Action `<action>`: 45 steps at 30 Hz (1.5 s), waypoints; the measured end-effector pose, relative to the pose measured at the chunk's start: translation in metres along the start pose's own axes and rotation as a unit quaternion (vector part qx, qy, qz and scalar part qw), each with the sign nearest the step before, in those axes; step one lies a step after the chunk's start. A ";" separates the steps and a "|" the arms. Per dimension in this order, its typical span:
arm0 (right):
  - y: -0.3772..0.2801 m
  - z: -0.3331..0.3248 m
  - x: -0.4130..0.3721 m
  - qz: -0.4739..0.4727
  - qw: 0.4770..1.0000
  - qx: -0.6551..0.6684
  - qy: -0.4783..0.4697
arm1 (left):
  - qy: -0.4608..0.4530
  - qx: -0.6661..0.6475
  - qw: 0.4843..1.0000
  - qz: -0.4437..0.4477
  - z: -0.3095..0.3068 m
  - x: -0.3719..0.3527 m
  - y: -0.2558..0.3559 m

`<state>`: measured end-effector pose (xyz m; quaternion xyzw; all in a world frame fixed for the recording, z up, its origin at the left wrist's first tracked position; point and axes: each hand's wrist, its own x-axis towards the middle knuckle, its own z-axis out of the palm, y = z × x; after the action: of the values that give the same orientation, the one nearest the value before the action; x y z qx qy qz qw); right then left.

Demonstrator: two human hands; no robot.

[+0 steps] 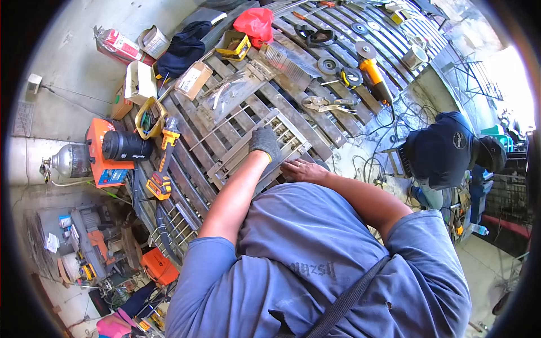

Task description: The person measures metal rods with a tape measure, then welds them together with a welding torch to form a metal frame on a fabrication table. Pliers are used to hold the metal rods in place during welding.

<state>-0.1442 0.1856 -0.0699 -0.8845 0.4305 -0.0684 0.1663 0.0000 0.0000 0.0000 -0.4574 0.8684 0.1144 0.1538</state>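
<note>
A rectangular metal frame with crossing bars (232,159) lies on the slatted metal table (183,147). My left hand (265,143), in a dark grey knitted glove, rests on the frame's middle bars with its fingers bent; what it grips, if anything, is hidden. At the frame's near right corner is my bare right hand (305,170), its fingers spread flat against the edge. Locking pliers (327,105) lie beyond the frame on the right. A yellow cordless grinder (164,152) lies on the left.
At the back right are a yellow angle grinder (375,76), a tape measure (351,77) and discs. Boxes, a red bag (254,25) and a black bottle (127,146) stand further left. A person in dark clothing (439,149) is bent over at the right, near loose cables.
</note>
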 end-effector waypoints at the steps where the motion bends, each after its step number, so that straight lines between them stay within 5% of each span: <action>1: -0.002 -0.005 0.000 0.000 1.000 0.005 0.004 | 0.012 0.016 1.000 0.002 0.006 0.003 -0.002; 5: 0.001 -0.023 -0.018 -0.001 1.000 -0.005 0.020 | 0.066 -0.075 0.995 0.012 0.003 -0.002 0.006; 11: -0.003 -0.015 -0.006 0.015 0.999 0.000 -0.036 | 0.076 -0.013 0.997 0.018 -0.051 -0.048 0.003; 17: -0.005 -0.017 0.003 0.000 0.999 -0.024 -0.022 | 0.206 0.174 0.963 0.024 -0.097 -0.103 -0.044; 20: -0.003 -0.018 0.003 0.009 0.999 0.002 -0.033 | 0.188 0.360 0.913 0.035 -0.161 -0.149 -0.058; 21: -0.004 -0.023 0.004 0.014 0.999 0.008 -0.051 | 0.258 0.179 0.949 0.037 -0.188 -0.171 -0.055; 23: 0.000 -0.038 0.003 0.044 0.995 0.075 -0.038 | 0.334 -0.159 0.928 0.035 -0.221 -0.201 -0.065; 25: 0.005 -0.099 0.001 0.093 0.976 0.196 -0.039 | 0.362 -0.399 0.841 0.054 -0.225 -0.209 -0.095; 26: 0.029 -0.102 -0.002 0.104 0.977 0.176 0.065 | 0.369 -0.492 0.785 0.074 -0.223 -0.211 -0.109; 28: 0.079 -0.159 -0.007 0.221 0.973 0.035 0.052 | 0.376 -0.630 0.676 0.072 -0.224 -0.218 -0.128; 29: 0.094 -0.189 -0.002 0.318 0.945 -0.053 0.056 | 0.359 -0.660 0.651 0.106 -0.216 -0.215 -0.138; 30: 0.156 -0.171 -0.017 0.288 0.930 -0.053 0.223 | 0.340 -0.689 0.625 0.139 -0.207 -0.211 -0.148; 31: 0.184 -0.181 -0.027 0.367 0.900 -0.048 0.231 | 0.331 -0.703 0.602 0.185 -0.192 -0.200 -0.146; 33: 0.244 -0.187 -0.044 0.471 0.848 -0.202 0.136 | 0.332 -0.743 0.533 0.231 -0.166 -0.181 -0.122; 35: 0.261 -0.202 -0.056 0.537 0.832 -0.137 0.039 | 0.349 -0.788 0.488 0.139 -0.156 -0.175 -0.082; 36: 0.264 -0.211 -0.062 0.531 0.841 -0.109 0.000 | 0.360 -0.805 0.463 0.091 -0.154 -0.173 -0.067; 38: 0.275 -0.216 -0.063 0.522 0.850 -0.070 -0.015 | 0.410 -0.747 0.484 0.198 -0.120 -0.155 -0.066; 39: 0.281 -0.219 -0.062 0.517 0.854 -0.052 -0.022 | 0.388 -0.784 0.445 0.192 -0.108 -0.147 -0.072; 40: 0.286 -0.215 -0.062 0.503 0.861 -0.068 0.010 | 0.367 -0.818 0.401 0.185 -0.113 -0.146 -0.070; 41: 0.290 -0.212 -0.065 0.484 0.872 -0.073 0.011 | 0.388 -0.785 0.436 0.207 -0.114 -0.152 -0.064; 44: 0.300 -0.216 -0.063 0.444 0.892 -0.077 0.046 | 0.314 -0.845 0.374 0.220 -0.101 -0.151 -0.083; 45: 0.298 -0.220 -0.061 0.444 0.891 -0.063 0.074 | 0.336 -0.829 0.396 0.208 -0.112 -0.159 -0.078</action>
<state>-0.4605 0.0102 0.0323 -0.6019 0.7930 -0.0255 0.0906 0.1319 0.0393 0.1586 -0.1660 0.3960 0.6435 -0.6336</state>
